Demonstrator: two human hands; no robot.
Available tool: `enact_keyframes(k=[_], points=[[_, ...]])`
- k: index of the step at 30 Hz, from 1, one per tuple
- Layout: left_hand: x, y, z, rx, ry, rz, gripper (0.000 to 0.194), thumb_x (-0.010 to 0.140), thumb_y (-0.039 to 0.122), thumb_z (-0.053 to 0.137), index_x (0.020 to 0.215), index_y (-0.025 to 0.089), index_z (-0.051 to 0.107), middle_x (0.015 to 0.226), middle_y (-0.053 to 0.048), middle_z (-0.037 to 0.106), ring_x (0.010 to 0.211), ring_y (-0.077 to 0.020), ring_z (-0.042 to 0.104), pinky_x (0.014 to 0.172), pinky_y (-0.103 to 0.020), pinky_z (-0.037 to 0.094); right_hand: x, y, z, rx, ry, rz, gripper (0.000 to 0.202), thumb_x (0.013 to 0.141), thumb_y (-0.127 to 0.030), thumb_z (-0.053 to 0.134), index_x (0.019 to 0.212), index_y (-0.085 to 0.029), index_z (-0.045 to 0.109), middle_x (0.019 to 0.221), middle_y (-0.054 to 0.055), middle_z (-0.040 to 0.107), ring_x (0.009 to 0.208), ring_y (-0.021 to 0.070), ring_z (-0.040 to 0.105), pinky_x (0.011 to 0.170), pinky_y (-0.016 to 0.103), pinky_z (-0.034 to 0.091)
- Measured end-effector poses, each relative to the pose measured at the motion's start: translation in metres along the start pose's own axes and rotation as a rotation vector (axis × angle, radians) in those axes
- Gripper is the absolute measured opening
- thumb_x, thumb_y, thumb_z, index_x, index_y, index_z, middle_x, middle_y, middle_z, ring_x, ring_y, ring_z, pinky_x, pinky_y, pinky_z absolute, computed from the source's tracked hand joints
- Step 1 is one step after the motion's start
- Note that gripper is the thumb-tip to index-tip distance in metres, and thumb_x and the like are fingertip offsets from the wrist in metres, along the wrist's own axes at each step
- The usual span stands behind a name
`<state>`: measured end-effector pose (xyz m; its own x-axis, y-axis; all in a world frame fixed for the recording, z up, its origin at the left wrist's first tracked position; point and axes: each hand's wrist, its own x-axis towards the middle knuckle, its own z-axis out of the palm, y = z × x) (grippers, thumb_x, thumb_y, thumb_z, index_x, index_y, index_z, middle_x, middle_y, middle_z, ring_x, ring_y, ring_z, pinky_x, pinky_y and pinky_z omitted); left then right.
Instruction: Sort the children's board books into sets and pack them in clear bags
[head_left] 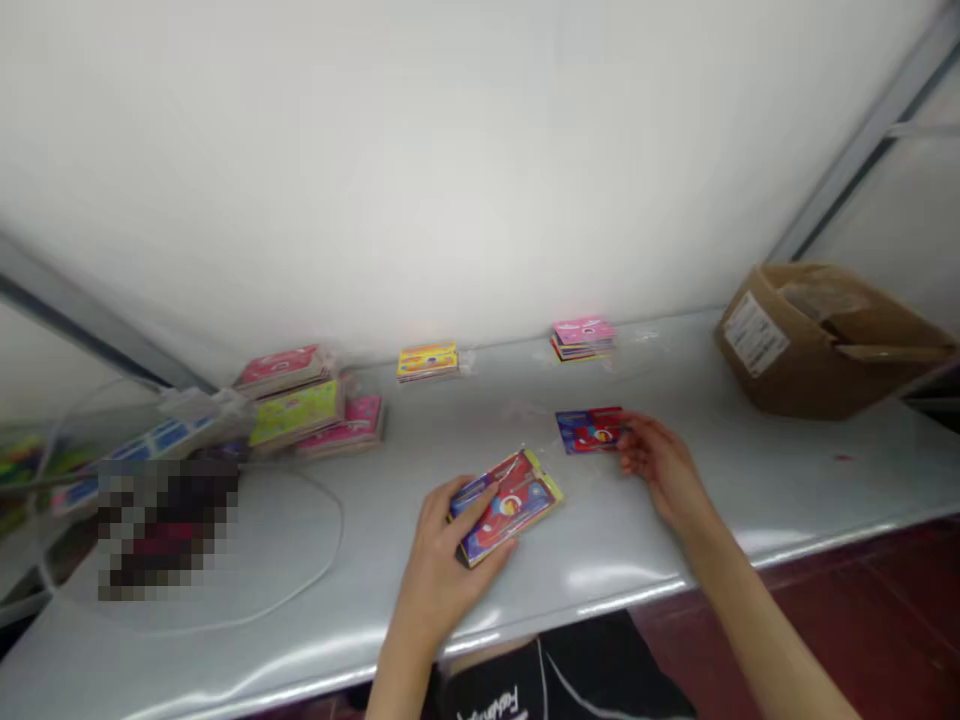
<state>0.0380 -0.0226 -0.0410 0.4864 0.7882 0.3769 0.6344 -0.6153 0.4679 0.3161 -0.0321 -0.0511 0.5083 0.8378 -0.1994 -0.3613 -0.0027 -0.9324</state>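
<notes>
My left hand point(450, 550) is wrapped round a stack of red and blue cards point(510, 505) in clear, shiny plastic, tilted just above the table near its front edge. Yellow shows along the far end of that stack. To the right and a little farther back lies a flat red and blue card point(589, 431). My right hand point(660, 460) has its curled fingers on the right edge of this card, thumb and fingertips pinched together there.
Against the back wall sit a yellow stack point(427, 361) and a pink stack point(583, 336) of cards. More stacks point(296, 415) pile up at the left, beside a white cable point(341, 520) and a pixelated area. An open cardboard box point(810, 345) stands on the table point(510, 610) at right.
</notes>
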Motion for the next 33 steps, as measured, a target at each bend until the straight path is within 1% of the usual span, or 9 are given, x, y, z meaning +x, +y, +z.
enact_keyframes(k=[4,10,14,17,21,23,25,29,33], points=[[0.000,0.000,0.000,0.007,0.001,-0.027,0.051,0.077,0.036,0.064,0.125,0.027,0.053,0.122,-0.010,0.051,0.113,-0.0257,0.050,0.094,-0.045,0.046,0.000,-0.002,-0.001,-0.101,-0.013,0.107,0.053,0.077,-0.035,0.060,0.124,-0.020,0.040,0.061,0.000,0.066,0.035,0.0099,0.049,0.033,0.018,0.037],[0.001,0.001,0.000,-0.019,-0.022,-0.051,0.051,0.078,0.036,0.062,0.127,0.027,0.049,0.123,-0.010,0.049,0.113,-0.0256,0.049,0.095,-0.046,0.044,0.002,-0.010,-0.002,-0.243,-0.177,0.233,0.056,0.084,-0.037,0.053,0.133,-0.019,0.031,0.067,0.004,0.069,0.036,0.0100,0.052,0.033,0.017,0.037],[0.000,0.002,0.001,-0.035,-0.044,-0.073,0.056,0.079,0.037,0.061,0.131,0.026,0.044,0.124,-0.010,0.048,0.115,-0.0254,0.047,0.097,-0.046,0.043,0.004,-0.013,0.002,-0.328,-0.161,0.252,0.066,0.086,-0.036,0.052,0.140,-0.018,0.020,0.064,0.003,0.068,0.036,0.0104,0.053,0.033,0.017,0.038],[0.000,0.002,0.000,-0.042,-0.040,-0.073,0.056,0.079,0.036,0.061,0.132,0.027,0.043,0.124,-0.010,0.048,0.116,-0.0250,0.047,0.098,-0.045,0.042,0.006,-0.014,0.006,-0.394,-0.148,0.247,0.064,0.085,-0.037,0.053,0.139,-0.018,0.023,0.062,0.002,0.066,0.033,0.0101,0.051,0.031,0.017,0.037],[0.000,0.001,0.000,-0.037,-0.041,-0.079,0.056,0.078,0.036,0.061,0.131,0.026,0.045,0.123,-0.010,0.049,0.115,-0.0251,0.048,0.098,-0.044,0.043,0.006,-0.015,0.006,-0.361,-0.202,0.276,0.043,0.085,-0.036,0.054,0.121,-0.015,0.045,0.066,0.003,0.066,0.042,0.0100,0.058,0.041,0.018,0.048],[0.000,0.001,0.000,-0.036,-0.046,-0.082,0.055,0.079,0.037,0.061,0.130,0.026,0.045,0.124,-0.010,0.049,0.115,-0.0251,0.048,0.098,-0.044,0.042,0.007,-0.014,0.004,-0.352,-0.219,0.284,0.039,0.085,-0.036,0.054,0.116,-0.014,0.049,0.067,0.004,0.066,0.046,0.0103,0.061,0.046,0.019,0.051],[0.000,0.000,0.000,-0.035,-0.051,-0.082,0.055,0.079,0.037,0.060,0.130,0.026,0.045,0.125,-0.010,0.048,0.116,-0.0248,0.047,0.099,-0.044,0.042,0.008,-0.012,0.004,-0.391,-0.223,0.260,0.041,0.084,-0.037,0.055,0.118,-0.014,0.047,0.064,0.002,0.065,0.042,0.0097,0.059,0.042,0.019,0.050],[-0.001,0.000,0.001,-0.033,-0.043,-0.074,0.054,0.079,0.037,0.061,0.130,0.026,0.045,0.124,-0.010,0.048,0.115,-0.0246,0.048,0.098,-0.044,0.042,0.013,-0.008,0.006,-0.549,-0.244,0.174,0.061,0.081,-0.036,0.059,0.133,-0.014,0.037,0.054,-0.003,0.060,0.030,0.0085,0.049,0.028,0.016,0.036],[0.000,0.001,0.000,-0.037,-0.034,-0.085,0.053,0.078,0.036,0.062,0.128,0.027,0.048,0.124,-0.009,0.050,0.114,-0.0253,0.049,0.097,-0.045,0.043,0.020,-0.008,0.007,-0.658,-0.331,0.152,0.075,0.079,-0.034,0.063,0.142,-0.016,0.027,0.051,-0.005,0.058,0.029,0.0079,0.047,0.026,0.016,0.033]])
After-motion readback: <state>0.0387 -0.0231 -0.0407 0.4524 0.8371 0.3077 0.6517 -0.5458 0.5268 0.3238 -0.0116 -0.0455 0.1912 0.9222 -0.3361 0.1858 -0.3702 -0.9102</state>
